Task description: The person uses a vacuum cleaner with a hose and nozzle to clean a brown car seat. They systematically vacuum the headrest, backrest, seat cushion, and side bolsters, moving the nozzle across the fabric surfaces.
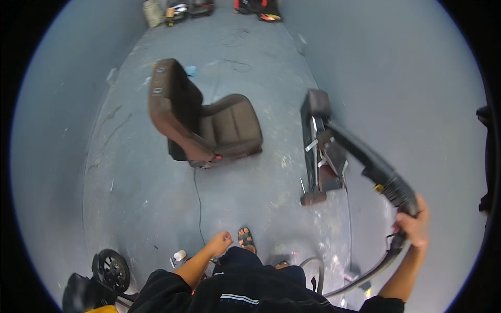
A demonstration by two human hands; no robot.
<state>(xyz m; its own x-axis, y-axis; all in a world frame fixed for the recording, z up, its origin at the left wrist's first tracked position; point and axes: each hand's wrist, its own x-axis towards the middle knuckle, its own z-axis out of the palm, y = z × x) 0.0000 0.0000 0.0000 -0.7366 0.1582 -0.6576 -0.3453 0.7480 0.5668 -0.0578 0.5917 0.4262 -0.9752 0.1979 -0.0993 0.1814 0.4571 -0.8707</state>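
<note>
My right hand (414, 221), out at the right, is wrapped round the handle of a black vacuum cleaner wand (373, 164). The wand slants up and left, its far end over the dark seat part (318, 107) by the right wall. From the handle a grey hose (360, 281) curves down toward my legs. My left hand (219, 243) hangs low in front of me, fingers curled in, with nothing visible in them. Ahead and a little left stands a brown fabric car seat (227, 125), its backrest on the left; neither hand touches it.
Metal brackets stick out of the seat part on the right. A thin black cable (198, 203) runs along the grey floor from the car seat toward me. At the lower left are a black wheel (112, 271) and a small white item (179, 255). Bags and other items (201, 8) line the far wall.
</note>
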